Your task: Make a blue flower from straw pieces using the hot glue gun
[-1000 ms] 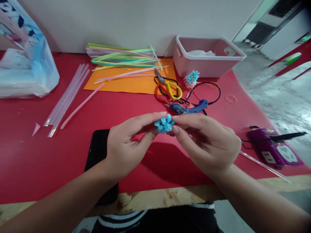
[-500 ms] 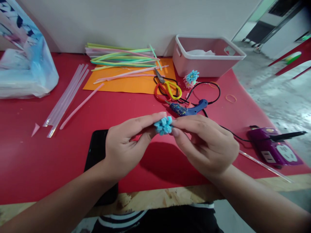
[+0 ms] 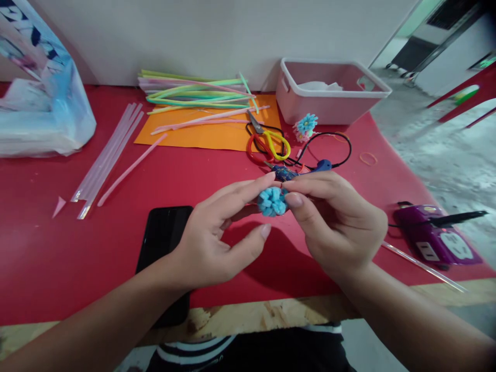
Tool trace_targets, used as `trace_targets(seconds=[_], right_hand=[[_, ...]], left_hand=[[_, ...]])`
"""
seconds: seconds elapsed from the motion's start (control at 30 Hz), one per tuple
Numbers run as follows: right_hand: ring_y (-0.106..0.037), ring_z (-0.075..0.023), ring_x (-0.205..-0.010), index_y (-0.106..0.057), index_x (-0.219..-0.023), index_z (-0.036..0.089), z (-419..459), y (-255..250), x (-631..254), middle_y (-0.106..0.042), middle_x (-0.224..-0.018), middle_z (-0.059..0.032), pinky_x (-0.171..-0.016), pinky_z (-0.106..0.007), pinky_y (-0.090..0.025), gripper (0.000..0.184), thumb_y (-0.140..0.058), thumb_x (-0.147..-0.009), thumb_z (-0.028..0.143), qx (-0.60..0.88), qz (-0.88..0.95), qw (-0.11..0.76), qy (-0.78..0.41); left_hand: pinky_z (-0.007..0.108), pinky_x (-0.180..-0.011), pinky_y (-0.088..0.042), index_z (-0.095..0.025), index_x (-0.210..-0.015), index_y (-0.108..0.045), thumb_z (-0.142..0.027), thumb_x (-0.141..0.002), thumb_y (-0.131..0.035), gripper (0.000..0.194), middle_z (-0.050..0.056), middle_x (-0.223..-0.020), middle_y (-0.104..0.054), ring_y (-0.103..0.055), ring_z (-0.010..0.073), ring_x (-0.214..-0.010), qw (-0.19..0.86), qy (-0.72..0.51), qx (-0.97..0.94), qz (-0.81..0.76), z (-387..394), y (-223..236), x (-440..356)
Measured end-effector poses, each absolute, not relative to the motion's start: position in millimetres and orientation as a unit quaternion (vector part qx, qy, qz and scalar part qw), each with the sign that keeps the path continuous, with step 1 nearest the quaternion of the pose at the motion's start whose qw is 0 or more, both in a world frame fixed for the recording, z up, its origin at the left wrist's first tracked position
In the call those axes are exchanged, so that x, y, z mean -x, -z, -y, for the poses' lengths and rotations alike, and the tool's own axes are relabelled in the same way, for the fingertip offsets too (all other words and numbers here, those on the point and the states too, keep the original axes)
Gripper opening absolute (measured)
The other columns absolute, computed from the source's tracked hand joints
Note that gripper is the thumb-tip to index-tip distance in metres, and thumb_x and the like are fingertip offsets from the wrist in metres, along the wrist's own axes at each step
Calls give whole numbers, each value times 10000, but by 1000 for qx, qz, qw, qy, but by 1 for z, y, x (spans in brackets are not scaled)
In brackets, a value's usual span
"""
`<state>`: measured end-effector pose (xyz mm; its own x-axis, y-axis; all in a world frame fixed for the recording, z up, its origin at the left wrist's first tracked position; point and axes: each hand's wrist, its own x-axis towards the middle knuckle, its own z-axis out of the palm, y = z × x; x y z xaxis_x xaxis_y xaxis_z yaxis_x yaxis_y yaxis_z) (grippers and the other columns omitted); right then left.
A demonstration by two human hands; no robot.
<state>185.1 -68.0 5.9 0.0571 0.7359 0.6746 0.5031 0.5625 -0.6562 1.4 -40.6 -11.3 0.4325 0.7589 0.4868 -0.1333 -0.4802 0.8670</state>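
A small blue pipe-cleaner flower (image 3: pixel 273 201) is held up over the red tabletop. My right hand (image 3: pixel 341 222) pinches its right edge between thumb and fingers. My left hand (image 3: pixel 219 235) is spread around its left side: the fingers reach behind the flower, the thumb stands apart below it. Whether the left fingertips touch the flower is partly hidden. Just beyond my hands lies a blue glue gun (image 3: pixel 284 173), partly covered by my right fingers. Scissors (image 3: pixel 267 142) with one red and one yellow handle rest behind it.
Fuzzy pipe cleaners (image 3: pixel 197 95) lie on an orange sheet (image 3: pixel 194 142). Clear glue sticks (image 3: pixel 106 155) and a plastic bag (image 3: pixel 46 119) are left. A phone (image 3: pixel 165 237) lies under my left wrist. A pink basket (image 3: pixel 325 106), finished-looking flowers (image 3: pixel 306 125) and a purple power box (image 3: pixel 437 235) stand right.
My left thumb has come away from the flower and my left fingers have spread. The flower has shifted slightly right and turned its front more toward me, still in my right hand.
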Motion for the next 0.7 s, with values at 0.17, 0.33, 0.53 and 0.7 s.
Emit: trace_targets(seconds=[0.17,0.33,0.53,0.7], right_hand=[[-714,-154,-836,-730,-999,249,70,-4,-183,-774,-926,-2,-739,-284,-591,176,-731,-860,142,458,669,574,-119],[-697,-145,-835,-714,-945,231,69,-6,-182,-763,-893,-4,-753,-279,-578,119,-711,-872,136,450,682,564,-120],[-673,-123,-815,-696,-917,216,69,-8,-183,-729,-870,1,-738,-249,-566,73,-694,-884,150,452,685,551,-149],[-677,-121,-788,-690,-1049,248,67,0,-179,-709,-889,5,-688,-262,-581,127,-606,-963,207,446,622,588,-261]], left_hand=[[297,-1029,-553,-331,-1341,-654,-86,-868,-704,535,33,-1306,-716,-682,195,-1171,424,-488,-721,-249,38,9,0],[277,-996,-563,-335,-1320,-667,-96,-864,-716,517,22,-1283,-731,-698,179,-1136,415,-486,-725,-256,37,7,1],[277,-961,-578,-308,-1244,-722,-108,-840,-744,452,29,-1225,-759,-725,187,-1075,447,-486,-696,-280,40,5,-2],[230,-777,-613,-262,-1179,-744,-221,-852,-758,330,44,-1038,-795,-747,157,-889,559,-526,-562,-309,37,4,-5]])
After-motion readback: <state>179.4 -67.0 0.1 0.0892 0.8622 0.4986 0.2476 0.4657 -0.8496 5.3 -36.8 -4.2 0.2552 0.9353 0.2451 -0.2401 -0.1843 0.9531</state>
